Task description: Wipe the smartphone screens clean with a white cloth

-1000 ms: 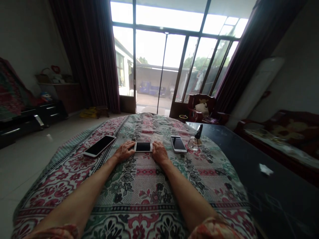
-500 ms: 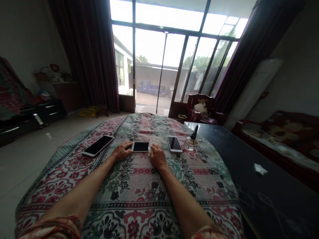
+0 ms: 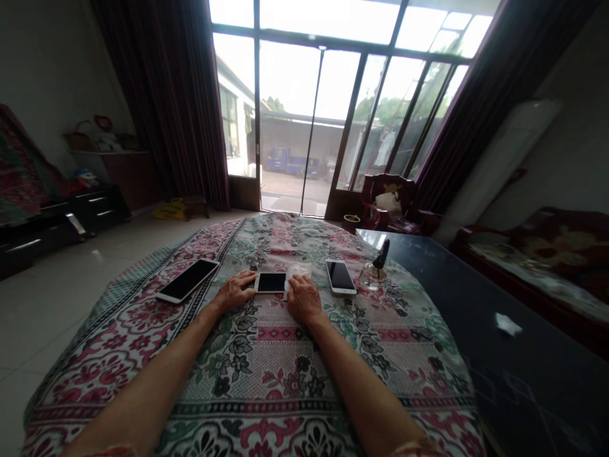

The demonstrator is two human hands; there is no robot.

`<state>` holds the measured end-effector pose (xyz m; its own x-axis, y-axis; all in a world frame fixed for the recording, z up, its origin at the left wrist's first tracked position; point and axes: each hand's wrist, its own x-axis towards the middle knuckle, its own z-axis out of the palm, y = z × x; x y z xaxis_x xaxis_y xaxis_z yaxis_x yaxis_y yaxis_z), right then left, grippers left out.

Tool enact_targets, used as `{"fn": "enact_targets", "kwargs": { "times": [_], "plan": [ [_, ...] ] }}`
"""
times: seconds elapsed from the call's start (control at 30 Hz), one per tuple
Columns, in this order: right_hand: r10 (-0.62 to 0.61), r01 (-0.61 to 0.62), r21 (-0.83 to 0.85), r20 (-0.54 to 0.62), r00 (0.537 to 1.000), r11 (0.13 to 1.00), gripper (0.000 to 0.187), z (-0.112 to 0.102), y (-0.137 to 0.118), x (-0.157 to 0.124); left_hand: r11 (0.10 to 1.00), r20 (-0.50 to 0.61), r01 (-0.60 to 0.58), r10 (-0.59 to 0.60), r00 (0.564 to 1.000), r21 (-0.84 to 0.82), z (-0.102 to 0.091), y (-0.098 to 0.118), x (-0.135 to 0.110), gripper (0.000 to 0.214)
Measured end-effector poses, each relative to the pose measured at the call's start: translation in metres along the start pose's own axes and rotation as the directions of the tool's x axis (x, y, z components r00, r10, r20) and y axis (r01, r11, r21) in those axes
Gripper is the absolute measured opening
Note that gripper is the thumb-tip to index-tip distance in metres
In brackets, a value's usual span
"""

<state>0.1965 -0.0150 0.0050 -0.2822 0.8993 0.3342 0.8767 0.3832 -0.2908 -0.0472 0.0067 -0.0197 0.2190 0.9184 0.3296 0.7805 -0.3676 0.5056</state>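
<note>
A small white-framed phone point(image 3: 271, 282) lies screen up on the floral cloth point(image 3: 266, 368). My left hand point(image 3: 235, 291) grips the phone's left end, fingers curled against it. My right hand point(image 3: 303, 298) sits just right of the phone with its fingers bent down on a pale translucent sheet point(image 3: 299, 270); whether they pinch it is unclear. A second white phone point(image 3: 340, 277) lies to the right of that hand. A larger phone point(image 3: 187, 279) lies to the left.
A small glass bottle with a black top point(image 3: 375, 271) stands right of the phones. A dark glossy table point(image 3: 499, 368) with a white crumpled scrap point(image 3: 507, 324) adjoins on the right. Beyond are a wooden chair point(image 3: 390, 203), glass doors and curtains; low cabinets stand left.
My right hand has come off the small phone's right end and now rests on the pale sheet beside it. My left hand stays at the phone's left end.
</note>
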Motion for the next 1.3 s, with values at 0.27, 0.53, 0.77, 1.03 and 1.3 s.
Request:
{"fn": "enact_targets", "kwargs": {
  "times": [0.27, 0.53, 0.77, 1.03, 1.3],
  "plan": [
    [0.009, -0.009, -0.027, 0.014, 1.0, 1.0, 0.024, -0.001, -0.009, 0.021, 0.999, -0.034, -0.04, 0.041, 0.999, 0.015, 0.006, -0.008, 0.0, 0.052],
    [0.0, 0.001, 0.02, -0.06, 0.998, 1.0, 0.026, 0.012, -0.006, 0.029, 0.999, -0.066, -0.045, 0.043, 0.997, -0.028, 0.004, -0.005, -0.003, 0.052],
    [-0.026, 0.03, 0.038, -0.099, 0.995, 0.999, 0.029, 0.016, -0.003, 0.023, 0.989, -0.065, -0.005, -0.004, 0.998, -0.146, -0.003, -0.003, -0.008, 0.038],
    [0.014, -0.008, 0.056, -0.106, 0.994, 0.998, 0.028, 0.018, -0.005, 0.021, 0.987, -0.029, -0.01, 0.005, 1.0, -0.158, -0.006, -0.004, -0.008, 0.043],
    [-0.041, 0.042, 0.076, -0.018, 0.999, 0.996, 0.034, 0.018, -0.021, 0.014, 0.99, -0.028, -0.01, 0.006, 1.0, -0.143, -0.005, -0.006, -0.009, 0.047]
  ]
}}
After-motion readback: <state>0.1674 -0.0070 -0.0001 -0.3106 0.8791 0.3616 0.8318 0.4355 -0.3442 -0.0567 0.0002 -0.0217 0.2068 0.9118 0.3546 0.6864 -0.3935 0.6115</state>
